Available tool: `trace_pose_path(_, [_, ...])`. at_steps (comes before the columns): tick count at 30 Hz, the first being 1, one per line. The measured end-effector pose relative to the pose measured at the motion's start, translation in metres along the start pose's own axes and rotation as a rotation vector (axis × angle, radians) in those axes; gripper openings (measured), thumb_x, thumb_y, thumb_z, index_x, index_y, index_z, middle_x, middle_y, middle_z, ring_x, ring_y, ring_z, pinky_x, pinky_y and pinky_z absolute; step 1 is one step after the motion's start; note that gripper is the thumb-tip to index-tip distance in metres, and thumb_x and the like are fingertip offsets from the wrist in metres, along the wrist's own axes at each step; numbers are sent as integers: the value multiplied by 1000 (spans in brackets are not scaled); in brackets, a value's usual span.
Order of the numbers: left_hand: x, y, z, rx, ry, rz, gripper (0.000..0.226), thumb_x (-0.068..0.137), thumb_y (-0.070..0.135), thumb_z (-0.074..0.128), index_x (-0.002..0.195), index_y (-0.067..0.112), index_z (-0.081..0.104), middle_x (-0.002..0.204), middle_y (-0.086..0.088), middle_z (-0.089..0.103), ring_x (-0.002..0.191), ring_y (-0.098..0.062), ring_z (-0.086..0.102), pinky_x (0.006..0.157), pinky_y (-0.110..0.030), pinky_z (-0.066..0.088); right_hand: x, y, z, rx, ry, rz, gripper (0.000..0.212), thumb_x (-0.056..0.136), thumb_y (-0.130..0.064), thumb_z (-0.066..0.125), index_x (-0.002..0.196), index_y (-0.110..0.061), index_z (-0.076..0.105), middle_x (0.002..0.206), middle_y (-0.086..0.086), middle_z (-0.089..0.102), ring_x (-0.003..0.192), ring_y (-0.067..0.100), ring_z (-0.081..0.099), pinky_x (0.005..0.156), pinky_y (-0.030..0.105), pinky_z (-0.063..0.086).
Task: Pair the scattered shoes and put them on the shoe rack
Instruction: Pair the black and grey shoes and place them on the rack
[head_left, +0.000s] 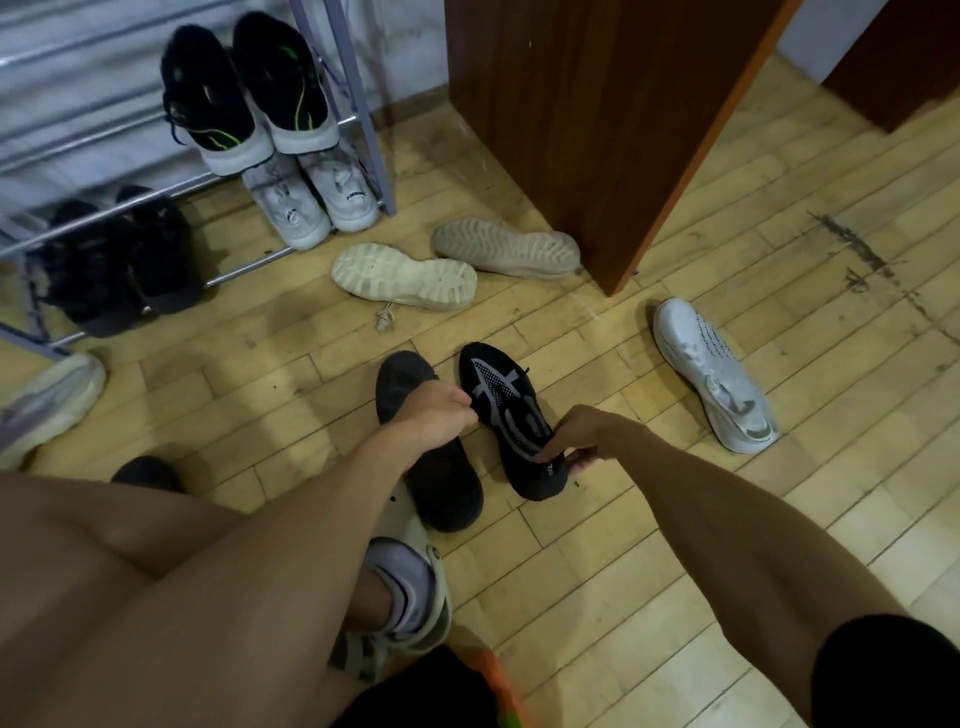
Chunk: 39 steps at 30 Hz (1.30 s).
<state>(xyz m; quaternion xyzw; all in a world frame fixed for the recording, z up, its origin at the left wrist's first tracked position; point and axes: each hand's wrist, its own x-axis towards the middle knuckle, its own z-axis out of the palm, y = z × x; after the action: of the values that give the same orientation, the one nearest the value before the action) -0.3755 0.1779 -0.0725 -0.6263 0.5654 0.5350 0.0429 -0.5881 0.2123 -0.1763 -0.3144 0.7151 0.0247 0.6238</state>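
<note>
Shoes lie scattered across the wooden floor (675, 519) in front of us, with two black ones side by side in the middle. Our left hand (434, 415) has its fingers curled on the inner edge of the plain dark shoe (441, 488), gripping it. Our right hand (576, 441) pinches the heel of the black-and-grey shoe (493, 395) just beside it, toe pointing away from us. We cannot tell whether either shoe is lifted off the floor.

At upper left stands the shoe rack (371, 130). It carries a black pair with green lines (244, 88) on an upper tier, a white pair (311, 197) below, and a dark pair (119, 260) further left.

Near the rack's foot, a cream shoe (405, 278) and a beige shoe (506, 248) lie sole up, the beige one against the base of a brown wooden cabinet (597, 130). A white sneaker (711, 374) lies well apart to the right, and a pale grey shoe (47, 405) sits at the left edge. Our own foot wears a grey sock and a light clog (415, 597).
</note>
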Motion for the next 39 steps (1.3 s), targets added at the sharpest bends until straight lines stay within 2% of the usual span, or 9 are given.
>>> trace_pose_path(3, [-8,12,-8,53,-19,-4,9,91,17,57,83,21,57,104,-6,55,98,-21,57,96,-42,48,-22,-28,-10,82,47,-103,51,69,-11,85,112,9,65,99,16,70,76,25,66,67,33,58])
trace_pose_path(7, [-28,29,-42,-7,112,2,45,91,29,58,131,10,50,122,-10,57,110,-28,58,93,-40,50,-73,-87,-24,119,38,-361,49,70,-13,83,114,0,65,103,10,70,87,20,67,70,28,57])
trace_pose_path(12, [-72,53,-99,-309,282,121,36,90,30,62,117,6,58,108,-12,67,82,-18,58,59,-23,52,-144,-180,-25,124,-18,-699,46,75,-8,79,118,-6,64,115,8,70,101,20,67,83,32,57])
trace_pose_path(15, [-108,65,-143,-437,414,239,35,90,15,64,123,6,58,122,-11,65,96,-20,60,71,-26,52,-184,-233,-16,114,-29,-852,42,77,-4,76,117,-6,65,107,6,72,98,24,68,92,41,55])
trace_pose_path(19, [-161,67,-211,-513,535,308,32,89,9,64,120,1,60,114,-10,67,87,-20,65,61,-21,54,-233,-299,3,108,-108,-971,29,80,-6,74,109,-8,69,107,9,74,98,26,71,92,42,56])
trace_pose_path(25, [-227,22,-285,-640,631,332,25,91,2,57,116,7,58,119,-9,66,111,-26,62,96,-44,52,-302,-370,63,-12,-218,-1051,24,83,-3,70,105,-12,68,105,3,74,97,19,71,79,32,59])
trace_pose_path(32, [-266,-84,-312,-590,710,162,25,93,25,59,114,10,61,102,-2,64,84,-15,60,81,-32,51,-318,-423,172,-217,-95,-971,28,75,-3,78,101,-2,67,95,9,74,88,25,73,69,31,61])
trace_pose_path(34, [-268,-122,-317,-599,753,103,30,92,25,60,115,6,62,98,-2,62,87,-17,60,82,-32,52,-310,-429,208,-258,-52,-956,17,75,0,77,89,-5,68,85,5,72,82,24,70,64,29,62])
trace_pose_path(39, [-275,-217,-316,-621,761,-15,35,93,24,59,123,7,59,115,-6,60,101,-21,61,84,-32,51,-275,-436,289,-307,-23,-847,32,74,-2,78,106,-3,69,97,10,71,75,21,68,69,32,61])
